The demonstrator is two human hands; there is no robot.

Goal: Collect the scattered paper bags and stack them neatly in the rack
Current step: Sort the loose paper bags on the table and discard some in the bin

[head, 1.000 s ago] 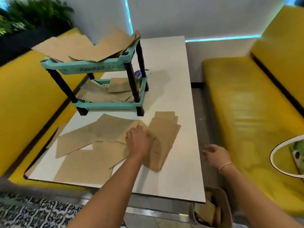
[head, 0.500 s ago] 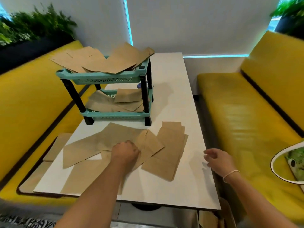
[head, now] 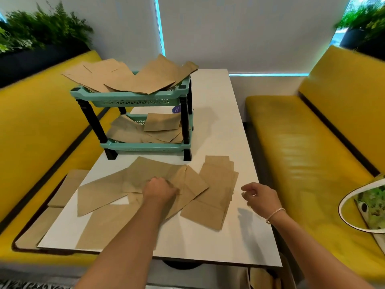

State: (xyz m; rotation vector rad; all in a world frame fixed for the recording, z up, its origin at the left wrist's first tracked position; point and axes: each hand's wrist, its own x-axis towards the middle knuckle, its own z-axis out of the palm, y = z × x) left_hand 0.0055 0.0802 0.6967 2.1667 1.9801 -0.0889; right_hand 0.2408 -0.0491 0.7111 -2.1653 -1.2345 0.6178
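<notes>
left hand [head: 159, 190] curled, gripping loose paper bags [head: 145, 178] just in front of the rack [head: 133, 99] | right hand [head: 260, 198] relaxed, holding nothing, beside them

I'm looking at a white table [head: 218, 126] w/ yellow benches running along both sides [head: 35, 130] [head: 308, 147], white wall [head: 239, 32] behind, teal light strip [head: 160, 28] glowing, ferns [head: 41, 30] sitting top left & right.
</notes>
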